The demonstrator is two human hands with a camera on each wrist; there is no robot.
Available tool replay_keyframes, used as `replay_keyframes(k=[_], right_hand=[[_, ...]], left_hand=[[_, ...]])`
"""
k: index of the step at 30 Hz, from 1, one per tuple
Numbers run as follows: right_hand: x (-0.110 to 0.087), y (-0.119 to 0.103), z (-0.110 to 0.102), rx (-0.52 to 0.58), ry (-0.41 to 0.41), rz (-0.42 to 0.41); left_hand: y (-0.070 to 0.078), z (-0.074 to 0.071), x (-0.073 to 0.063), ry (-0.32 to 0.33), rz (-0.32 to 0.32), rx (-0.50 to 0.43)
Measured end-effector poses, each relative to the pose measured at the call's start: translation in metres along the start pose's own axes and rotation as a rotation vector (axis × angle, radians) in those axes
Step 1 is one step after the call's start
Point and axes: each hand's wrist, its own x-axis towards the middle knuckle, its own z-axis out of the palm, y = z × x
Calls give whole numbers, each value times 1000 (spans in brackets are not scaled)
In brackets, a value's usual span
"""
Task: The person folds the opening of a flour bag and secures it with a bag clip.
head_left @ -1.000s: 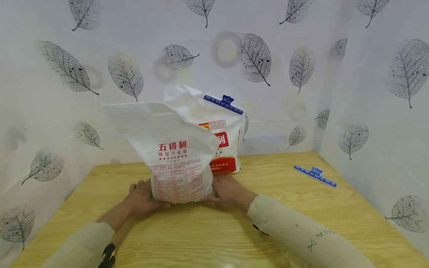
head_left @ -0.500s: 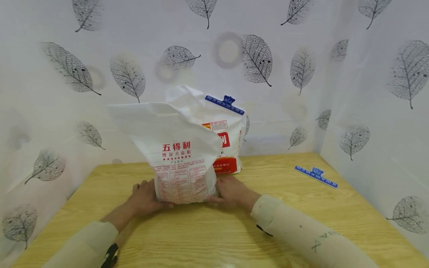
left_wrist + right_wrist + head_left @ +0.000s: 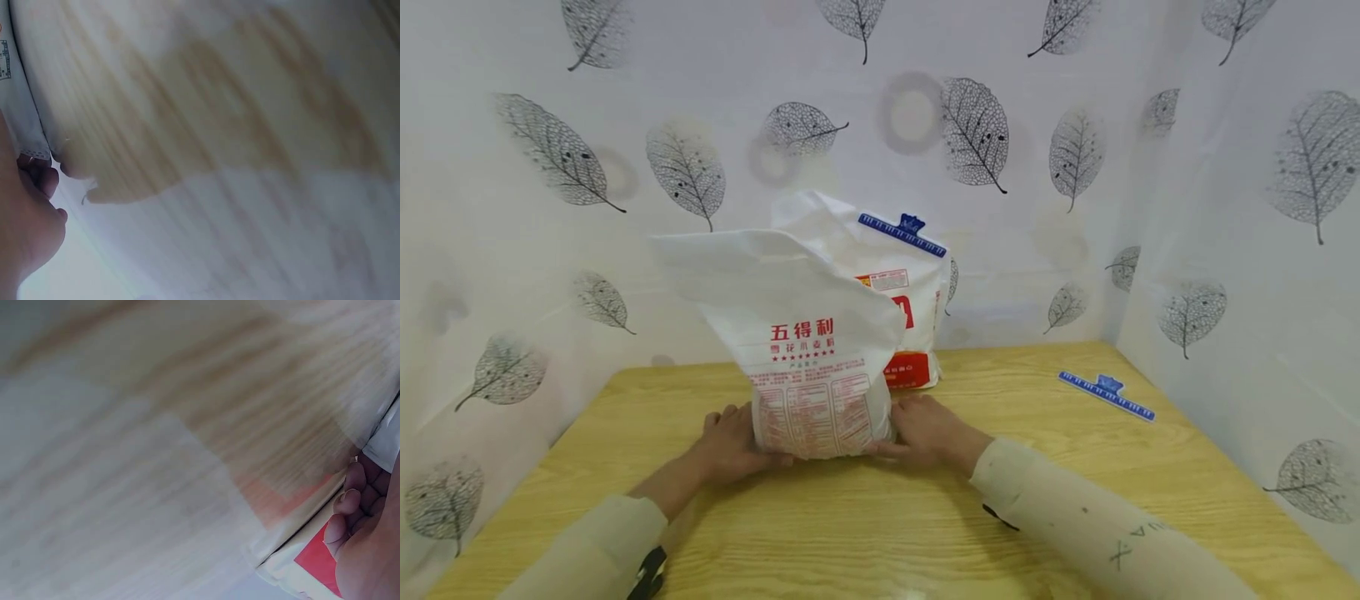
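Observation:
A white flour bag (image 3: 801, 342) with red print stands upright on the table, its loose top flaring toward the upper left. My left hand (image 3: 730, 446) grips its lower left side, thumb along the front bottom edge. At the lower right side my right hand (image 3: 928, 433) holds the bag, thumb also at the front. The left wrist view shows curled fingers (image 3: 45, 178) at the bag's bottom corner. In the right wrist view, bent fingers (image 3: 347, 503) lie against the bag's base. Much of both hands' fingers is hidden behind the bag in the head view.
Behind stands a second flour bag (image 3: 913, 333), partly covered by the front one, with a blue sealing clip (image 3: 902, 235) on its top. Another blue clip (image 3: 1107, 396) lies on the wooden table (image 3: 1000, 383) at the right. Leaf-patterned curtains (image 3: 850, 75) enclose the back and sides.
The front flour bag has shifted slightly to the right with both hands on it, covering a little more of the bag behind. The clips have stayed in place.

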Motion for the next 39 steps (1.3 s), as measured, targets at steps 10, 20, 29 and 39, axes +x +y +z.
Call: replay_keyframes(k=[10, 20, 29, 39], right_hand=[[-13, 9, -4, -42, -14, 42], [-25, 17, -4, -19, -36, 72], [-35, 23, -7, -7, -39, 98], [-44, 26, -11, -4, -29, 84]], left_hand=[[3, 4, 4, -35, 81, -32], [13, 7, 8, -47, 120, -51], [25, 7, 11, -59, 109, -52], [32, 13, 18, -101, 56, -19]])
